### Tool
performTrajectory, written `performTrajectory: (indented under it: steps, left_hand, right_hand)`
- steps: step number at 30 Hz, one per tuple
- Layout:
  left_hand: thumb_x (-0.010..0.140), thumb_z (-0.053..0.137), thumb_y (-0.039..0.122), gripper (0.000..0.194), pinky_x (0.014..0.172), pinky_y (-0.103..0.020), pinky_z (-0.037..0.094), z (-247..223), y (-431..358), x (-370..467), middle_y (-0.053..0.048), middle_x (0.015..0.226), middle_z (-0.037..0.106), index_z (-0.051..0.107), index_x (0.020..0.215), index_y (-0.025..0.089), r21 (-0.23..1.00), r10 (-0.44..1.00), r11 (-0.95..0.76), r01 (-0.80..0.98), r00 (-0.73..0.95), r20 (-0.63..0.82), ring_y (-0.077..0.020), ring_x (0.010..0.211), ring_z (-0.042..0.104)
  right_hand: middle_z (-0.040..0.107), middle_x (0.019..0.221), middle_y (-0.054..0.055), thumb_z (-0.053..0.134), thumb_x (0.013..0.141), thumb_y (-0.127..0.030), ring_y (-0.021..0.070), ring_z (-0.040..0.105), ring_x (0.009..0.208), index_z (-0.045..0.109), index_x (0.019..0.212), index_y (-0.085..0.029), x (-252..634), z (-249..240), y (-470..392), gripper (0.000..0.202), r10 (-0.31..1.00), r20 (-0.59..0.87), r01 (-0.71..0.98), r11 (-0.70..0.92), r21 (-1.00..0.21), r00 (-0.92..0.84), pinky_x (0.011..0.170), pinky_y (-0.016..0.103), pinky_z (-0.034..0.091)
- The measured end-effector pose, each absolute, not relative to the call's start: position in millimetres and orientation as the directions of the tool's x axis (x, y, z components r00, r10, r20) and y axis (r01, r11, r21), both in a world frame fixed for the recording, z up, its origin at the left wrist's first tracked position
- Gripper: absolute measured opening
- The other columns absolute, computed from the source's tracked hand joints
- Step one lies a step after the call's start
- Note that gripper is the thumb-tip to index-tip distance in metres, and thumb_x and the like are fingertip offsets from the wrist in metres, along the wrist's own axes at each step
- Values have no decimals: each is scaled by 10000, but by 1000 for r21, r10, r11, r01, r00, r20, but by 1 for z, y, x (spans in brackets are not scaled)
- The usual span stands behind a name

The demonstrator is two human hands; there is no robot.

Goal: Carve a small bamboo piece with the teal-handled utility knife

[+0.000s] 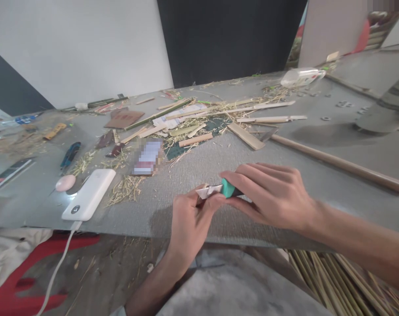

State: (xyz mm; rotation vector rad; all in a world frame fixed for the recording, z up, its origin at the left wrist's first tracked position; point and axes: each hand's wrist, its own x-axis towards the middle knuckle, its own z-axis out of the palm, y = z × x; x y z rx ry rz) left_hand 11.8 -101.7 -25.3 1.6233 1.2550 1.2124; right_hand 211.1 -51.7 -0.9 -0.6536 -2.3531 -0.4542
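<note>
My right hand point(275, 193) is wrapped round a utility knife point(228, 188) with a green and black handle. The short metal blade points left, over my left hand point(193, 219). That hand is closed, its thumb close beside the blade and the front of the handle. A small pale bit shows behind the blade near the left fingertips. What the left fingers hold is mostly hidden. Both hands are just above the front edge of the grey worktable point(156, 197).
Bamboo strips point(196, 139) and shavings point(123, 191) litter the table. A white power bank point(89, 195) with a cable, a phone point(148, 157) and a blue cutter point(70, 154) lie left. A long wooden stick point(341, 163) lies right; bamboo sticks point(321, 281) are below.
</note>
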Motion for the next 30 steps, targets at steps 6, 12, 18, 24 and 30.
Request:
performTrajectory:
  steps: [6, 12, 18, 24, 30]
  left_hand:
    - [1038, 560, 457, 557, 543, -305, 177, -28, -105, 12, 47, 607, 204, 264, 644, 198, 930, 962, -259, 260, -13, 271, -118, 578, 161]
    - [1102, 344, 508, 434, 630, -308, 300, -28, -104, 13, 4, 727, 414, 468, 811, 210, 966, 967, -255, 39, 40, 253, -152, 665, 365]
    - [1090, 491, 384, 343, 667, -289, 347, -30, -98, 8, 7, 748, 509, 507, 802, 198, 966, 961, -239, -95, 121, 249, -131, 698, 466]
    - [1081, 525, 351, 206, 672, -273, 401, -33, -96, 5, -13, 774, 645, 651, 1027, 197, 954, 969, -139, -267, 163, 187, -133, 700, 556]
    - [1063, 543, 339, 177, 590, -266, 296, -39, -96, 6, 42, 684, 407, 592, 958, 204, 919, 964, -75, -388, 206, 165, -113, 614, 341]
  right_hand:
    - [683, 836, 17, 516, 1081, -412, 117, 551, 617, 601, 1106, -177, 211, 0, -51, 251, 437, 681, 610, 792, 18, -588, 557, 276, 332]
    - [644, 808, 6, 501, 1079, -428, 116, 526, 612, 616, 1087, -188, 212, -3, -43, 266, 589, 624, 610, 762, -218, -514, 564, 256, 340]
    - [631, 814, 6, 500, 1077, -427, 116, 492, 615, 617, 1065, -186, 217, -5, -34, 268, 596, 583, 548, 787, -284, -553, 583, 252, 343]
    - [641, 834, 9, 522, 1071, -420, 118, 512, 646, 624, 1088, -179, 217, -5, -33, 262, 570, 581, 499, 814, -298, -581, 590, 254, 343]
    - [634, 856, 11, 533, 1070, -428, 128, 508, 677, 617, 1162, -162, 215, -5, -35, 293, 474, 575, 455, 870, -190, -667, 611, 274, 345]
